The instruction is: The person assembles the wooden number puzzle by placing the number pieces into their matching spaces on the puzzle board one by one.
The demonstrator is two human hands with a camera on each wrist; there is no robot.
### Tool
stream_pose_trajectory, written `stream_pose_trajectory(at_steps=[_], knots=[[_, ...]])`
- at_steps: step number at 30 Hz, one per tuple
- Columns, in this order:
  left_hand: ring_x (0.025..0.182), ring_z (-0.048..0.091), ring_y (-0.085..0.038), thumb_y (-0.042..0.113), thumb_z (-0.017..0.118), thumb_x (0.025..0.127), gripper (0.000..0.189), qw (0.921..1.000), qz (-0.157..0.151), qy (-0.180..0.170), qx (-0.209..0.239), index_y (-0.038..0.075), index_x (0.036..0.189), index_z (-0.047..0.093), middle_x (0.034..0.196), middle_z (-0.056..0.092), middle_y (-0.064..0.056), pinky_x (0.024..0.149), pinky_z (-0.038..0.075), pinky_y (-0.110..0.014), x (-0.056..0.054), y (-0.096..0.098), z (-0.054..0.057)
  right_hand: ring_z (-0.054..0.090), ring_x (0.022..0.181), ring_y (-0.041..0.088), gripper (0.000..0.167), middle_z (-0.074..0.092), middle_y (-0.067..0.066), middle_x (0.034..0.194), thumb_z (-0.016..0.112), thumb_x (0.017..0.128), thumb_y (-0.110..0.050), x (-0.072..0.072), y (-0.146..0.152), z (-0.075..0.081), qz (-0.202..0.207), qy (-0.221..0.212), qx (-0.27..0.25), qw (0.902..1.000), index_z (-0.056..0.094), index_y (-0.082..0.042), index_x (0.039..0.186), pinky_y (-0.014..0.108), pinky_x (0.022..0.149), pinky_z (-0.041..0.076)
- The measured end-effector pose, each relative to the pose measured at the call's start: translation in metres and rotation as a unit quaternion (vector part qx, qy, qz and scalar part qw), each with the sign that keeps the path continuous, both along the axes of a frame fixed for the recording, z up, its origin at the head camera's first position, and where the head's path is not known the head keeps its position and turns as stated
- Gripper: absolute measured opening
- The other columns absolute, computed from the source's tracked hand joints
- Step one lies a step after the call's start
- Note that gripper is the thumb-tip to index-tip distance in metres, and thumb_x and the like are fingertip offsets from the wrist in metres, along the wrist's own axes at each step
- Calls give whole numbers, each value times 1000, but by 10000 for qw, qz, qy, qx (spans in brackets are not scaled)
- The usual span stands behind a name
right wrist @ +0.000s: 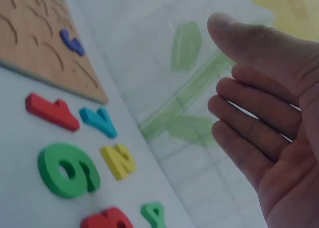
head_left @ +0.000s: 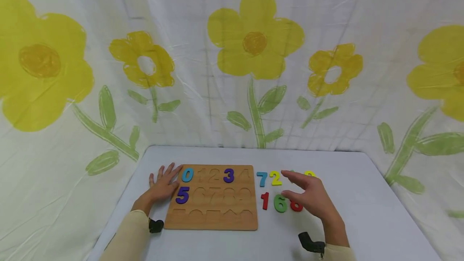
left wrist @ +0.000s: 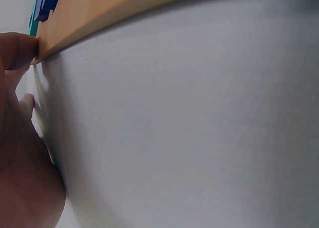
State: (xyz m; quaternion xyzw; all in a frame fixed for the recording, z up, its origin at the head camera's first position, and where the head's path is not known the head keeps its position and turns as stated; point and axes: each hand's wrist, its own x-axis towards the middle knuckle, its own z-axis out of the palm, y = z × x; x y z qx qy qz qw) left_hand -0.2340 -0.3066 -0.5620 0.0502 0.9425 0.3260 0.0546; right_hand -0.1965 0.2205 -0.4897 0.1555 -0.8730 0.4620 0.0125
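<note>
A wooden number puzzle board (head_left: 210,225) lies on the table with a light blue 0 (head_left: 187,175), a purple 3 (head_left: 228,175) and a purple 5 (head_left: 182,195) in its recesses. My left hand (head_left: 162,186) rests at the board's left edge, fingers spread, thumb against the side. Over the loose numbers to the right, my right hand (head_left: 312,195) hovers empty, thumb and fingers apart. Nearest to it are a red 8 (head_left: 296,206), a green 6 (head_left: 280,203) and a yellow 2 (head_left: 276,178). A green piece (right wrist: 153,214) behind it is mostly hidden in the head view.
Close to the board's right edge lie a blue 7 (head_left: 262,179) and a red 1 (head_left: 265,201). A yellow piece (head_left: 309,173) is partly covered by the right hand. Behind the white table (head_left: 377,212) hangs a curtain (head_left: 188,128) with painted yellow flowers.
</note>
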Motion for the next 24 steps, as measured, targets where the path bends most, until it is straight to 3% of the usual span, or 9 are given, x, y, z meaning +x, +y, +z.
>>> stream_pose_trajectory(at_steps=[3,6,8,13,18,20,24], knots=[[163,-8,-62,22,50,108,66,9998,10,-183,-103,15,172,35,180,11,-31,120,-22,-83,-1,0,3,69,137,36,62,73,2,147,93,88,-37,5,13,0,-15,73,103,9999,73,-24,146,38,108,59],[164,-8,-61,19,50,109,66,9991,64,-295,-312,12,172,34,180,11,-30,121,-20,-82,-2,0,3,69,138,33,62,73,1,146,93,88,-36,9,25,-1,-42,70,226,9997,73,-25,145,31,107,59],[164,-8,-62,18,50,109,65,9990,63,-325,-310,10,171,34,180,11,-30,121,-20,-83,-2,0,4,69,138,32,61,74,1,146,93,88,-36,11,31,0,-56,31,365,9993,74,-25,144,36,107,60],[164,-6,-61,24,50,106,66,10000,43,-15,-74,15,170,37,180,15,-29,121,-20,-82,-3,-4,-8,69,137,34,58,75,3,144,92,89,-36,14,44,1,-30,-67,665,9978,74,-23,143,56,107,60],[162,-7,-63,22,50,106,66,9999,-35,135,-45,16,170,37,179,14,-31,118,-22,-83,-8,-7,-17,71,134,35,56,76,4,141,93,88,-32,14,55,-4,-61,-67,947,9955,76,-24,140,55,106,60],[163,-7,-63,21,49,106,65,9999,10,118,-122,13,170,37,179,14,-32,119,-21,-83,-7,-5,-15,71,134,37,55,77,5,141,93,88,-30,13,58,-6,-45,-126,1058,9943,76,-22,140,55,107,60],[163,-7,-62,21,51,107,65,9997,45,-145,-210,12,170,36,180,13,-31,121,-20,-82,-3,0,-2,69,136,40,57,76,8,142,93,89,-30,12,62,-11,21,-389,1131,9928,75,-16,141,61,108,57]])
